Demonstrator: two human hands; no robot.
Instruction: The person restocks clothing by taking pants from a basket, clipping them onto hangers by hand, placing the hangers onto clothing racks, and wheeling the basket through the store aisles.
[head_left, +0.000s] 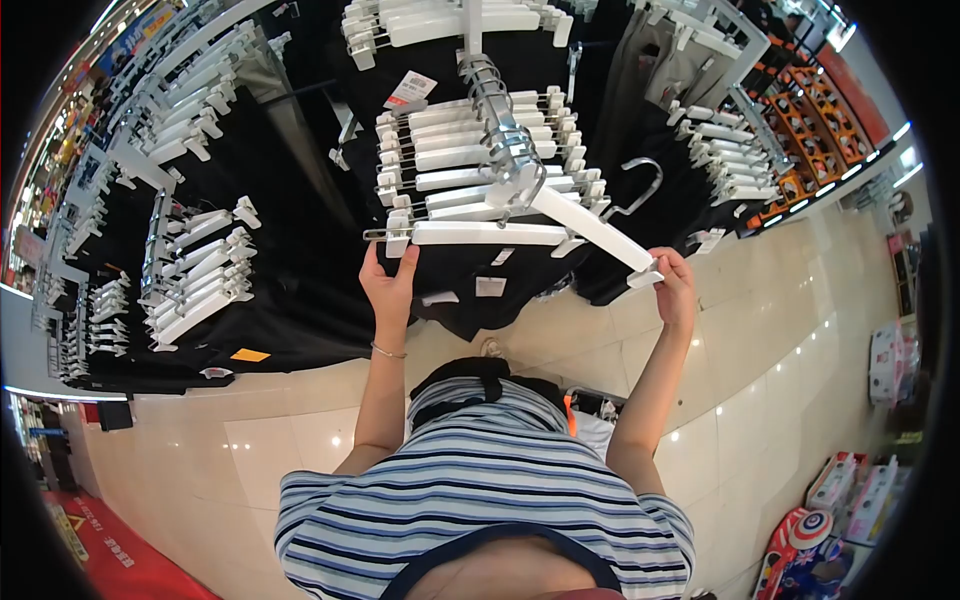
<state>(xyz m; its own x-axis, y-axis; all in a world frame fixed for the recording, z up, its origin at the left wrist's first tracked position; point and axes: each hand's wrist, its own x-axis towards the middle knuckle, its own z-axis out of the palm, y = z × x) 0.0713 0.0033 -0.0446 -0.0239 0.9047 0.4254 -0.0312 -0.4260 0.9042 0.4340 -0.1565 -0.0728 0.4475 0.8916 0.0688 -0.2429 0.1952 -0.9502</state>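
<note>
My left hand [388, 285] pinches the left clip end of a white clip hanger [490, 233] at the front of the rack, and black garments [455, 275] hang just below it. My right hand [675, 290] has its fingers closed on the lower end of a slanting white hanger bar [600, 230]. A bare silver hook [643, 185] sticks out above that bar. Behind, several white clip hangers [460, 140] hang in a row by metal hooks from a rack arm [515, 160]. How the slanting bar joins the front hanger is unclear.
More white hangers [205, 285] with dark clothes stand at the left, and others [725, 155] at the right. A price tag [410, 88] shows among the black garments. Boxed goods [850, 500] stand at lower right on the tiled floor [740, 390]. A red mat [120, 545] lies lower left.
</note>
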